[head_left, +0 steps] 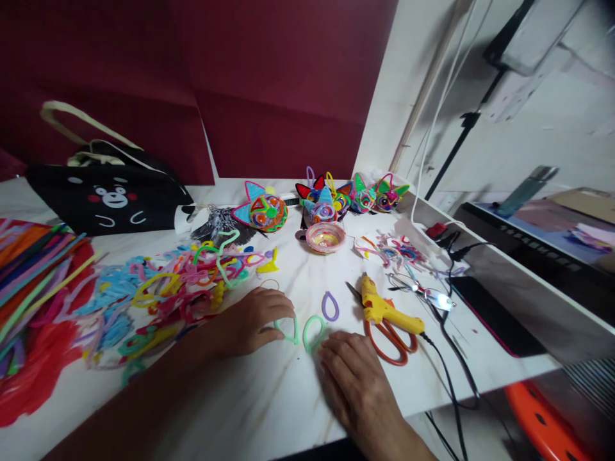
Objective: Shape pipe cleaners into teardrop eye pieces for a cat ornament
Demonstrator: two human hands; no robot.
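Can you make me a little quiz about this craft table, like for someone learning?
1. Which lies on top of the orange-handled scissors?
A) pink round bowl
B) yellow plastic glue gun
C) black fabric bag
2. True or false: the purple, teardrop-shaped fuzzy loop lies apart from both the bare left hand and the bare right hand.
3. How many mint-green fuzzy loops show between the two hands?

Key: 1. B; 2. True; 3. Two.
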